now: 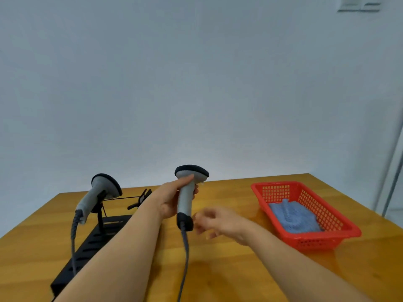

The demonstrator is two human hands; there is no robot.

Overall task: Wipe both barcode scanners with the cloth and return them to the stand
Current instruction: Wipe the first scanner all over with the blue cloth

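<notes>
At the centre of the frame the left hand (172, 200) gripped the handle of one barcode scanner (188, 194), holding it upright off the table, probably to present it for wiping. The blurred right hand (214, 222) hovered empty beside its base, fingers loosely spread. The blue cloth (293, 217) lay in the red basket (309, 239) at right, while the other scanner (99, 196) rested on the black stand (93, 240) at left.
</notes>
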